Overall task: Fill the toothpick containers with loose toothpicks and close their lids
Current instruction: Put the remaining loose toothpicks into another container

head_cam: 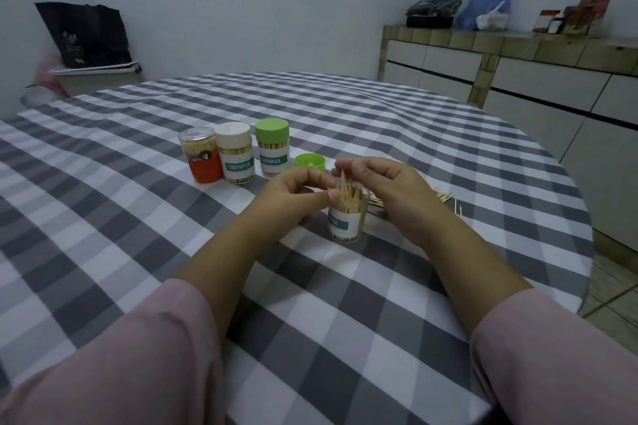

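Toothpicks (346, 195) stand in the open container (346, 222), pinched by right hand (386, 188) fingers. Left hand (297, 191), beside the container, has curled fingers holding nothing visible. Green lid (309, 162) lies behind the container.

Two arms reach into view from the bottom edge, each in a loose, soft-looking sleeve of pale dusty pink. The left sleeve (114, 355) is wide and folds in gentle creases, ending partway up the forearm with a plain edge. The right sleeve (566, 352) is the same cloth and colour, ending at a like point. Beyond the cuffs the forearms are bare. The left hand (297, 193) and right hand (390, 190) wear no rings, watch or gloves.
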